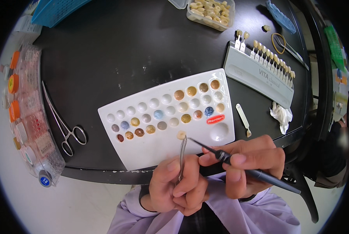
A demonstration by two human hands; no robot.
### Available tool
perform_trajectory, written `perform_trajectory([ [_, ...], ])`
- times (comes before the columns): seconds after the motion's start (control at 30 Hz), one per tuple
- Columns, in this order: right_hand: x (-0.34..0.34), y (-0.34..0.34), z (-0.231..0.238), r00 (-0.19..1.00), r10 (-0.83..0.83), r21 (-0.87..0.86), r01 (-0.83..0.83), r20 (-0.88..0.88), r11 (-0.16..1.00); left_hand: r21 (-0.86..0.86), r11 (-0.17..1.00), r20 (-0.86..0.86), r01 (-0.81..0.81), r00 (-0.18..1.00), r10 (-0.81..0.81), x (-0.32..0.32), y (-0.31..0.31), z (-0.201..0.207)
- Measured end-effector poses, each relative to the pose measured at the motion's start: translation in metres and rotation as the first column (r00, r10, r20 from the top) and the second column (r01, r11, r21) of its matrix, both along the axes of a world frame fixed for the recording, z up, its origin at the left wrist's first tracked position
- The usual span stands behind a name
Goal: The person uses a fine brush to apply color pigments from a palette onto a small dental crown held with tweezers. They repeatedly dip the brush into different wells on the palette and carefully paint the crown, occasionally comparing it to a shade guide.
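Observation:
My left hand (184,185) is closed around slim metal tweezers (182,154). At their tips is a small cream-coloured dental crown (181,135), above the white palette (141,154). A fine brush (274,182) with a dark handle is pinched in my right hand (256,162). Its tip points left and ends close beside the crown; whether they touch I cannot tell. Rows of small round wells fill the palette, several holding brown, yellow, blue or grey colours. The palette lies tilted near the table's front edge, just beyond my hands.
A grey tooth shade guide (256,72) stands at the right, near a loose shade tab (243,120) and crumpled tissue (281,117). Behind are a tub of artificial teeth (213,26) and a blue basket (61,9). Locking forceps (61,121) and clear containers (30,78) lie left.

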State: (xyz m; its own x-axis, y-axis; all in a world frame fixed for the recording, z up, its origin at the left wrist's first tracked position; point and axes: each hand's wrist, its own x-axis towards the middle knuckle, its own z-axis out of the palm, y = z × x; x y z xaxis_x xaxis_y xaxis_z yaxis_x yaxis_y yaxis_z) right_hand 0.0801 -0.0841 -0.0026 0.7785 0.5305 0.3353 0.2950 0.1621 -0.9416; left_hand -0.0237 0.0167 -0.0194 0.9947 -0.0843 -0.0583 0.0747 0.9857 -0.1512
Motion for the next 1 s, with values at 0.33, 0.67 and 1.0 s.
perform_trajectory([
  [0.33, -0.003, -0.001, 0.001, 0.984, 0.015, 0.115, 0.006, -0.179, 0.993, -0.225, 0.964, 0.141, 0.142, 0.984, -0.112, -0.004, 0.006, -0.012],
  [0.67, -0.002, -0.002, 0.005, 0.987, 0.043, 0.065, -0.033, -0.156, 0.997, -0.217, 0.968, 0.085, 0.125, 0.99, -0.109, -0.006, 0.01, -0.006],
  [1.0, -0.002, 0.002, 0.003, 0.996, 0.022, 0.088, -0.014, -0.086, 0.996, -0.221, 0.97, 0.082, 0.106, 0.993, -0.09, -0.001, 0.008, -0.002],
])
